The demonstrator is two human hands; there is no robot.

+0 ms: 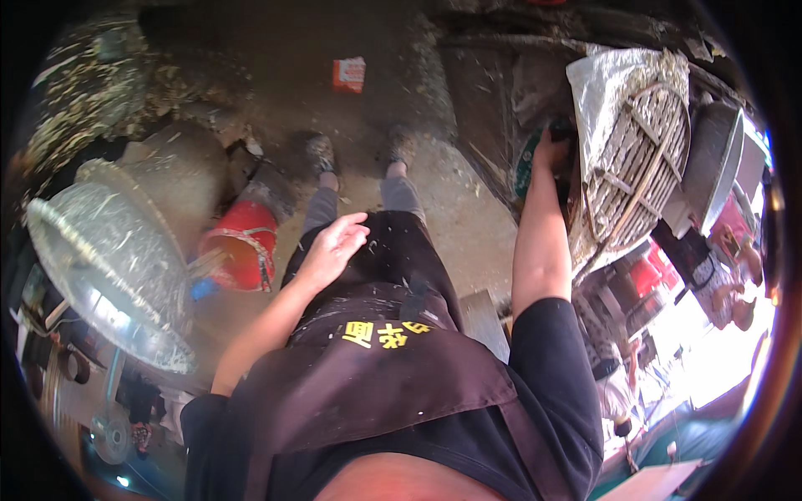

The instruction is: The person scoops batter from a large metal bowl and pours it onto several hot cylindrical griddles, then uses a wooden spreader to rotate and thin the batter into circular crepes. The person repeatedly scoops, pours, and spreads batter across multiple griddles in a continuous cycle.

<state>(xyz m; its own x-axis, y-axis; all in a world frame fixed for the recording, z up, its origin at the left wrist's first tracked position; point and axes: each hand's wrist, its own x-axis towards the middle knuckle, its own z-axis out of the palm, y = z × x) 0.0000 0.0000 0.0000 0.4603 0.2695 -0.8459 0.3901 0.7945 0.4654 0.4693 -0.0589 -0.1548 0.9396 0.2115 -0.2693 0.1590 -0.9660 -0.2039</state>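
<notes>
My left hand (pixel 332 249) hangs in front of the dark apron (pixel 393 376), its fingers loosely bent and apart, with nothing in them. My right arm reaches out to the right, and my right hand (pixel 549 152) is at a dark green rounded thing (pixel 525 163) in shadow beside a white sack (pixel 591 83). Its fingers are lost in the dark there, so what they touch or hold cannot be made out. Just right of that hand leans a round slatted wooden lid (pixel 647 159).
At left are a large metal basin (pixel 109 259), tilted, and a red bucket (pixel 246 242). A red and white packet (pixel 349 74) lies on the floor beyond my feet. A metal pan (pixel 723 167) stands at far right, with people (pixel 727 275) past it.
</notes>
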